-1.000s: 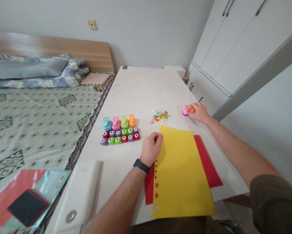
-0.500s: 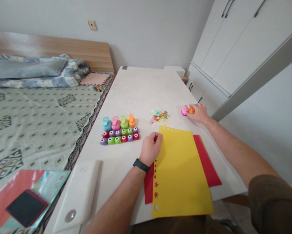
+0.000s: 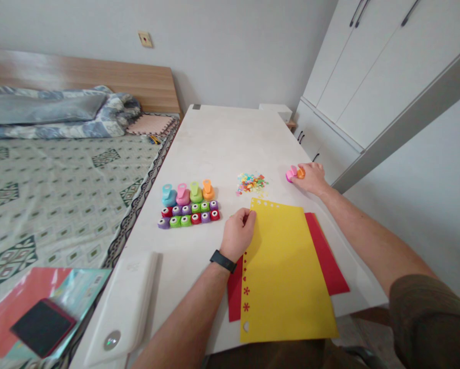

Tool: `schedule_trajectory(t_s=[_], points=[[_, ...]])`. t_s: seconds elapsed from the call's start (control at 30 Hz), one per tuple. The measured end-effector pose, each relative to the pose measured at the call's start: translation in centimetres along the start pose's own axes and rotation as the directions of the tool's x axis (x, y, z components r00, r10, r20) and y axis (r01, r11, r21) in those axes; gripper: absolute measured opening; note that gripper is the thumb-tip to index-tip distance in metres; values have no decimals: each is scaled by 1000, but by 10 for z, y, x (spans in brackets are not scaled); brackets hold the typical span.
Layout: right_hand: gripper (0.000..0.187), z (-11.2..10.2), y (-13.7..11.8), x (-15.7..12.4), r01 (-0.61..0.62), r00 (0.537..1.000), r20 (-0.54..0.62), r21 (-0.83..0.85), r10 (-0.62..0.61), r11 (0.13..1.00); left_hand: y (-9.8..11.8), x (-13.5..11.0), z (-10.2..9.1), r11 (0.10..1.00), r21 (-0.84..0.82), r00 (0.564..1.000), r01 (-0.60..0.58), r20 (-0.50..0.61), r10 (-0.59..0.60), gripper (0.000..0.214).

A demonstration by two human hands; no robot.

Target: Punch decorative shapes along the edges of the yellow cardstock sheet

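Observation:
My left hand [image 3: 238,233] pinches the upper left corner of a yellow sheet of paper [image 3: 284,271] with shapes punched along its left and top edges. Under it lies a red sheet [image 3: 328,261]. My right hand [image 3: 310,178] reaches to the right side of the white table [image 3: 222,143] and its fingers close on a small pink and orange paper punch [image 3: 293,173]. A little heap of coloured punched bits [image 3: 250,183] lies between the two hands.
Rows of small coloured paper punches [image 3: 188,205] stand left of the yellow sheet. A white flat device [image 3: 124,305] lies at the near left table edge. A bed [image 3: 53,184] runs along the left; white wardrobes [image 3: 368,66] stand on the right.
Almost nothing has moved. My right hand shifted slightly on the pink and orange punch; my left hand stays on the yellow sheet's corner.

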State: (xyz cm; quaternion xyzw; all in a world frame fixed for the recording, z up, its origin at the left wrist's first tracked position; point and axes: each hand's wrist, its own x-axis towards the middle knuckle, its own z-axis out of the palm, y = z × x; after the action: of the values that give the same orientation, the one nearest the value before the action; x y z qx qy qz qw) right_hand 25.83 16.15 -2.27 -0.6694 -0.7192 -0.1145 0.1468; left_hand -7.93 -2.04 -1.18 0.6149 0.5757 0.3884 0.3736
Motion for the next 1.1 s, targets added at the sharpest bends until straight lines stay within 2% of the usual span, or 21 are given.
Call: schedule_trajectory(t_s=[0.53, 0.63, 0.8, 1.1], points=[[58, -3, -6, -6, -6, 998, -56, 29, 8, 1000, -1, -1, 0, 1000, -18, 1000, -5, 1, 5, 32], [61, -5, -4, -8, 8, 997, -79, 51, -4, 999, -1, -1, -1, 1000, -11, 1000, 2, 4, -2, 32], [67, -11, 11, -10, 9, 999, -37, 76, -6, 997, 3, -1, -2, 1000, -14, 1000, 8, 2, -8, 32], [63, -18, 38, -15, -64, 998, -12, 57, 64, 996, 4, -2, -2, 1000, -14, 1000, 6, -1, -6, 32]])
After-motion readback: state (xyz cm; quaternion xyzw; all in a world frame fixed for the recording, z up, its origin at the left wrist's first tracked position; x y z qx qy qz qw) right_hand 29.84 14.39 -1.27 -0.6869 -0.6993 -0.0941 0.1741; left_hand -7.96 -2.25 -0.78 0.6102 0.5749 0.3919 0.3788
